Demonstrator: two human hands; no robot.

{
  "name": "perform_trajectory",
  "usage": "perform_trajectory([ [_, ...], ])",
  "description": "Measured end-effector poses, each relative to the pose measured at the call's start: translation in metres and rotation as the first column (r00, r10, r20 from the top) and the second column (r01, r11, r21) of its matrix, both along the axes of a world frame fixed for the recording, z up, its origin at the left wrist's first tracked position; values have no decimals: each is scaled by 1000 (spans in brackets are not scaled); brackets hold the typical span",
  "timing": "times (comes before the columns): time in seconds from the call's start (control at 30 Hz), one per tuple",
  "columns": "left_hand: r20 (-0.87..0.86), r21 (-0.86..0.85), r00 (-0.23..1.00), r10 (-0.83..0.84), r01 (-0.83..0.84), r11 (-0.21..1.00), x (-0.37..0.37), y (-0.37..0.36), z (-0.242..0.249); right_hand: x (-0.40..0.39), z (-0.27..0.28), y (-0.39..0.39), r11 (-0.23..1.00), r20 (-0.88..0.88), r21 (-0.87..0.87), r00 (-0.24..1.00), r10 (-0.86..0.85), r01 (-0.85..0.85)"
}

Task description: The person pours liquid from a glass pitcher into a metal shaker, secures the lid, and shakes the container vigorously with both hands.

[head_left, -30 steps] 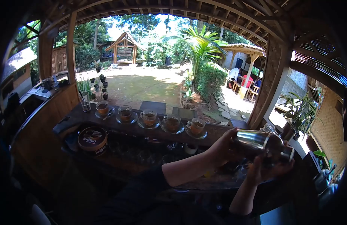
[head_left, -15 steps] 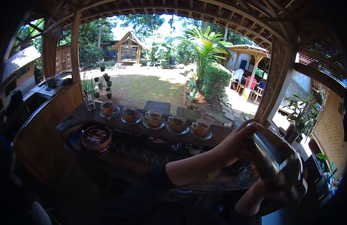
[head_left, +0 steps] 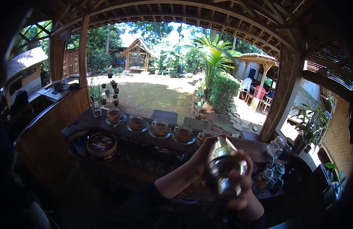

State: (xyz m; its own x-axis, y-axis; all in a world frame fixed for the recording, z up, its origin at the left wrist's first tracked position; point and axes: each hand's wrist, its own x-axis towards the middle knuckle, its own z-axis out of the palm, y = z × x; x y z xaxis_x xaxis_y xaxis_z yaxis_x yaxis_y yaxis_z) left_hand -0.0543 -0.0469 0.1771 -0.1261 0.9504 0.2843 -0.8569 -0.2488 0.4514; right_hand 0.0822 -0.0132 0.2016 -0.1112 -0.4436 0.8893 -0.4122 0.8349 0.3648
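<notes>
Both hands grip a steel cocktail shaker [head_left: 223, 168] above the wooden bench [head_left: 256, 147]: the left hand [head_left: 204, 152] steadies its upper end, the right hand [head_left: 241, 187] clenches its fingers around the base, tilting it. Behind, five glass cups of tea [head_left: 160, 127] wait on saucers, lined up for serving.

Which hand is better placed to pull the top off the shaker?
Left, probably: the left hand grips the top end of the shaker, while the right hand wraps its body lower down.
</notes>
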Motion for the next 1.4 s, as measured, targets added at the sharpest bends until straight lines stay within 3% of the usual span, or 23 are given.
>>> perform_trajectory([
  [0.07,-67,411,998,-22,47,911,-15,-27,-13,4,-2,-36,974,165,180,980,110,-140],
  [0.13,-70,704,996,-49,84,706,-16,-53,-18,-1,5,-56,870,227,374,941,251,-322],
  [0.2,123,516,990,-67,-6,857,-37,-57,-41,-32,2,-38,878,326,293,903,280,-378],
  [0.23,374,415,915,-151,-19,910,-57,-31,-85,-60,-4,-24,916,251,213,925,285,-340],
  [0.27,324,272,945,49,-142,952,-62,-31,-96,-77,-15,-4,960,426,13,870,249,-281],
  [0.3,229,116,946,229,-260,959,-67,-31,-107,-105,-29,-3,906,290,-307,877,382,-293],
  [0.33,102,-2,929,355,-357,934,-68,-38,-103,-109,-30,-1,829,346,-509,828,442,-230],
  [0.4,223,62,915,337,-359,931,-69,-59,-95,-100,-14,-22,915,353,-248,850,392,-319],
  [0.43,219,59,905,364,-385,921,-76,-70,-96,-92,-6,-30,923,409,48,850,331,-383],
  [0.47,214,57,895,391,-411,910,-83,-81,-97,-79,-1,-55,892,289,190,892,347,-409],
  [0.5,25,402,989,149,-146,904,-81,-99,-68,-66,-8,-73,857,285,223,872,398,-464],
  [0.53,-235,640,971,-37,183,746,-77,-108,-50,-56,-11,-86,837,216,353,907,361,-417],
  [0.6,-105,604,993,-60,112,789,-87,-108,-71,-63,-11,-84,792,288,312,847,448,-525],
  [0.67,91,420,995,45,-80,904,-90,-103,-90,-101,-13,-57,843,332,181,839,432,-506],
  [0.73,184,225,968,173,-213,951,-87,-95,-101,-135,-37,-40,875,451,-321,753,479,-364],
  [0.83,170,219,966,197,-232,948,-81,-99,-97,-135,-48,-30,867,499,-333,711,495,-370],
  [0.93,55,430,993,106,-119,895,-85,-110,-83,-97,-13,-65,882,345,179,867,360,-437],
  [1.0,-53,563,997,62,-21,826,-90,-112,-73,-74,-10,-85,849,292,237,868,402,-473],
  [1.07,-74,610,995,59,-2,792,-91,-110,-66,-76,-10,-81,824,302,189,830,468,-534],
  [1.13,64,430,992,110,-127,894,-88,-108,-78,-100,-13,-57,860,318,161,850,420,-485],
  [1.2,151,264,970,190,-225,938,-84,-105,-90,-134,-41,-35,913,473,-152,783,403,-377],
  [1.27,152,215,967,204,-234,948,-77,-107,-91,-153,-57,-30,805,411,-482,723,556,-345],
  [1.4,83,396,992,100,-125,910,-80,-125,-75,-101,-20,-66,871,359,71,827,433,-487],
])
